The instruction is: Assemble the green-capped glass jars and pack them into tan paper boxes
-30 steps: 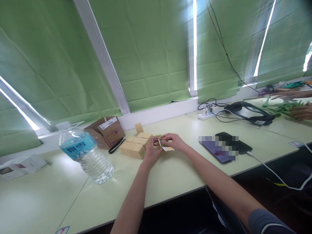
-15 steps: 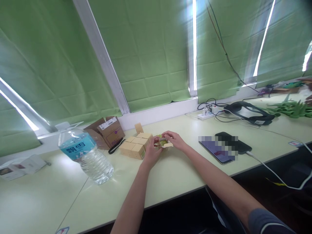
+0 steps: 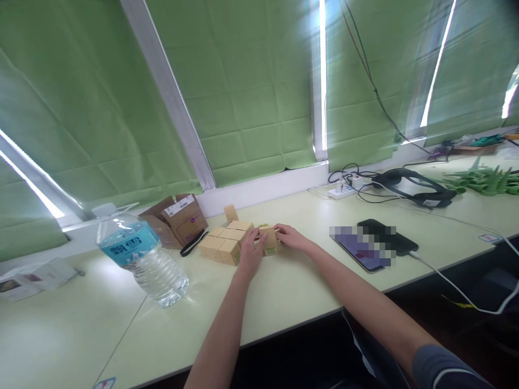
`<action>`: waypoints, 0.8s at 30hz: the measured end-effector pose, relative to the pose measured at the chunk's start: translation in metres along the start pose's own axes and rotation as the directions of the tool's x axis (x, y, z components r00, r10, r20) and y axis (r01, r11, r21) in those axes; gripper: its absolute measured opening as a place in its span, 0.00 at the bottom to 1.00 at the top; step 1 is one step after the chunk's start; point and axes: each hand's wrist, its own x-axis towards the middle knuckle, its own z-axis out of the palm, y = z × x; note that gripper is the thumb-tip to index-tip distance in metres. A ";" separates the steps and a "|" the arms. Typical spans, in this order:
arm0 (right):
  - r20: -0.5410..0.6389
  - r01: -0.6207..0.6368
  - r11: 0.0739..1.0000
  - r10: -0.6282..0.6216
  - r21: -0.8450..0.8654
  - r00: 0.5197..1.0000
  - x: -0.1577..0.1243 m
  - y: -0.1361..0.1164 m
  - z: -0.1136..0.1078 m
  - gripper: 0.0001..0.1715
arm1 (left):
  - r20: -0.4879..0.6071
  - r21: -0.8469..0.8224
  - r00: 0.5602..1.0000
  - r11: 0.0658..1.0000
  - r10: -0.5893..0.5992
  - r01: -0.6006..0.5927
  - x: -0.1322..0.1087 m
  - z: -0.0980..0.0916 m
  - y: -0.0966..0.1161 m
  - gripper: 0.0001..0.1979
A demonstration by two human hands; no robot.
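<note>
A small tan cardboard box (image 3: pixel 269 241) with a greenish label on its near side sits between my two hands. My left hand (image 3: pixel 252 249) grips its left side, thumb on the front. From the right, my right hand (image 3: pixel 291 237) holds its other side with bent fingers; some fingertips are hidden behind the box. A bit of yellow-green shows at the box's back edge. Just left of my left hand lies a block of several similar small boxes (image 3: pixel 221 244), packed side by side. One more small box (image 3: pixel 231 213) stands upright behind them.
A large water bottle (image 3: pixel 156 267) and an open brown carton (image 3: pixel 184 221) stand at left, with a black strap (image 3: pixel 193 243) by the carton. Two phones (image 3: pixel 360 251) lie at right, one cabled. Farther off are a power strip (image 3: pixel 340 190), a black headset (image 3: pixel 417 186) and green pieces (image 3: pixel 486 181).
The small box's light flap, open toward me earlier with green contents showing, is now folded, and a tan face with a label shows instead. Both hands stay on the box.
</note>
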 end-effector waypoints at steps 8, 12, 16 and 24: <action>-0.019 0.038 0.999 -0.038 -0.020 0.999 -0.003 -0.004 0.002 0.14 | -0.050 -0.042 0.998 0.998 -0.049 0.047 0.000 -0.002 0.000 0.17; -0.031 0.051 0.998 -0.052 -0.039 0.998 -0.003 -0.004 0.002 0.12 | -0.002 0.030 0.997 0.997 -0.071 0.071 0.000 -0.003 0.002 0.17; -0.019 0.058 0.996 -0.060 -0.063 0.998 -0.004 -0.007 0.003 0.11 | -0.013 0.007 0.996 0.996 -0.085 0.085 0.000 -0.003 0.005 0.17; -0.007 0.051 0.999 -0.051 -0.016 0.999 -0.004 -0.007 0.006 0.08 | -0.029 -0.148 0.984 0.975 -0.174 0.168 0.001 0.000 0.007 0.20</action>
